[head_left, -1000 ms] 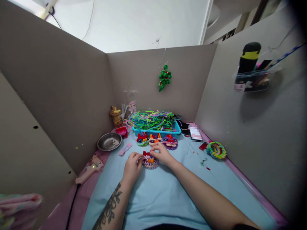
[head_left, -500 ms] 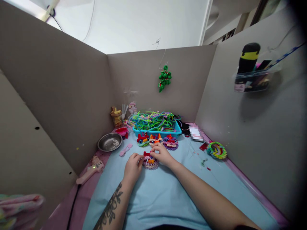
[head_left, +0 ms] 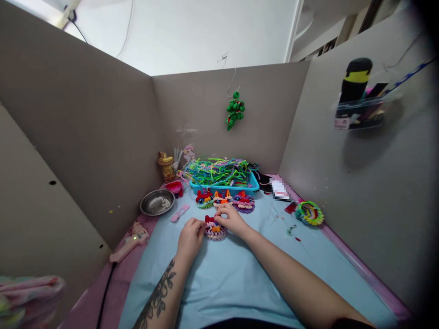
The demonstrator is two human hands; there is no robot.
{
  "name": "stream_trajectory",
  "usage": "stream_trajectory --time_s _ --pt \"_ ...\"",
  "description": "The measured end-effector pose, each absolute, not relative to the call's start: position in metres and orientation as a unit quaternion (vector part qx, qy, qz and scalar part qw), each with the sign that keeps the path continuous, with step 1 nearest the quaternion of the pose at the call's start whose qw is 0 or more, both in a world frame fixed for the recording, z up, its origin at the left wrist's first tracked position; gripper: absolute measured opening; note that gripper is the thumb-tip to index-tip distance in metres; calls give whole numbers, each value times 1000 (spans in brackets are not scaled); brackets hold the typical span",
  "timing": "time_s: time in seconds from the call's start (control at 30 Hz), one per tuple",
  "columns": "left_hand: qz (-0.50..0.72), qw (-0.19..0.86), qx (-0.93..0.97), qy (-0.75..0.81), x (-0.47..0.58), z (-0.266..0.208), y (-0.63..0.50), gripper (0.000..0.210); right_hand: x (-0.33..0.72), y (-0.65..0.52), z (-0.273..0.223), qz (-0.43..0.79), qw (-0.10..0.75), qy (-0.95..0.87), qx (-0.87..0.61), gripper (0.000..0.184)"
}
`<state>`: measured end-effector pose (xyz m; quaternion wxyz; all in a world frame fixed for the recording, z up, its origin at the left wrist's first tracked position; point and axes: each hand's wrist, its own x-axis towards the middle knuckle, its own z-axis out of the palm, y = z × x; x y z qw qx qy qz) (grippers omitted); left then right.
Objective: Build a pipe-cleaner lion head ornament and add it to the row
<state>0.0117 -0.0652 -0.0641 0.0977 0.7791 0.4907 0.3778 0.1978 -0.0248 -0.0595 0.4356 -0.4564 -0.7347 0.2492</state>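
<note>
A small pipe-cleaner animal face (head_left: 216, 232), pink and purple with orange and red parts, lies on the blue cloth between my hands. My left hand (head_left: 191, 233) pinches its left edge, fingers bent and closed. With thumb and forefinger together, my right hand (head_left: 230, 218) grips the upper right of the same face, covering part of it. Just behind stand three similar fuzzy faces: a red and green one (head_left: 205, 200), a cream and orange one (head_left: 222, 199) and a purple and red one (head_left: 243, 202).
Behind them is a blue tray (head_left: 224, 188) heaped with pipe cleaners. A metal bowl (head_left: 151, 203) with white bits, a pink clip-like tool (head_left: 180, 213) and a pink glue gun (head_left: 128, 246) lie left. A green-yellow ring (head_left: 309, 213) sits right. Grey partitions enclose the table.
Both hands keep nearly the same hold on the animal face. The whole view has shifted very slightly; nothing else visibly differs.
</note>
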Motion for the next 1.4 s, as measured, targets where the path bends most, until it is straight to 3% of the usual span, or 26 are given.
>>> stream_trajectory --time_s 1.4 --pt "368 92 783 493 11 -69 -62 17 200 -24 -61 270 452 -730 -435 5"
